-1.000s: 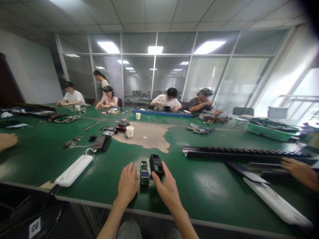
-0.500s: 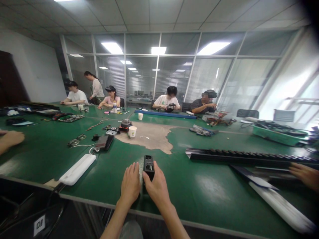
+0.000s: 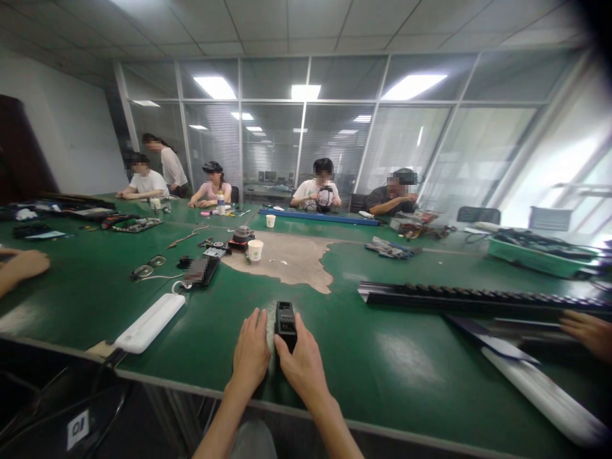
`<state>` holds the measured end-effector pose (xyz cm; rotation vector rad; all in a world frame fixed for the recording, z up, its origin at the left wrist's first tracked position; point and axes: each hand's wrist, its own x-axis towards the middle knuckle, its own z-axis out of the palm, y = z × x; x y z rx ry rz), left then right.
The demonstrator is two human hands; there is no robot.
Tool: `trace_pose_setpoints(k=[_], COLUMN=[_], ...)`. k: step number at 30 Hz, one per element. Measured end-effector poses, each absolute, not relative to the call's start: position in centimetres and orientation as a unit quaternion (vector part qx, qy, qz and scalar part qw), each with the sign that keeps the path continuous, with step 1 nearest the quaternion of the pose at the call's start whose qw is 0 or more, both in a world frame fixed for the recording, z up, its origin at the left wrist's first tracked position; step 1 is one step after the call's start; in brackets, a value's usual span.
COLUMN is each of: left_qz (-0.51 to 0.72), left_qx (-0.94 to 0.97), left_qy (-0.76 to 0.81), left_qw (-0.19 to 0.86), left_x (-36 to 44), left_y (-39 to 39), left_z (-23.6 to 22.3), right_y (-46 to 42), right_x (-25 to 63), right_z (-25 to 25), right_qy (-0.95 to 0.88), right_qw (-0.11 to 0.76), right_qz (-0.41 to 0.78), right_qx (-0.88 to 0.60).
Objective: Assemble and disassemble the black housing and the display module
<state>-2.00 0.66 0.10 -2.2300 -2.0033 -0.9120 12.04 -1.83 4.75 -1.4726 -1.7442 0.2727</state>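
A small black rectangular device [image 3: 285, 320] with square openings along its upper face stands on the green table in front of me. My right hand [image 3: 305, 357] grips it from the right, with the thumb on the near side and the fingers along the far right edge. Just left of the device, my left hand [image 3: 251, 349] rests on the table, its fingers stretched out and holding nothing. A narrow gap separates that hand from the device.
To the left lie a white power strip [image 3: 150, 323], glasses [image 3: 148, 268] and a dark device. Paper cups [image 3: 255, 250] stand ahead. On the right are a long black slotted rail [image 3: 478, 301], a green basket [image 3: 540, 257] and another person's hand [image 3: 586, 331]. Several people sit across the table.
My hands and the black device stay almost in place. Across the table, a standing person has leaned further left, and a seated person has lifted a dark object.
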Motion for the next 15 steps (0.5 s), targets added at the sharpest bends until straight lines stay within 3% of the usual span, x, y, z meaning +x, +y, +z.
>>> trace_pose_setpoints(k=[8, 15], left_qz=[-0.271, -0.251], left_qx=[-0.710, -0.714], left_qy=[-0.648, -0.651], left_qw=[-0.040, -0.051], left_x=[-1.7, -1.6], left_y=[0.1, -0.2], left_z=[1.7, 2.5], right_y=[-2.1, -1.1], right_x=[12.5, 12.9], right_z=[4.9, 3.2], right_qy=[-0.682, -0.701], right_qw=[0.388, 0.425], right_qz=[0.136, 0.106], right_qx=[-0.605, -0.562])
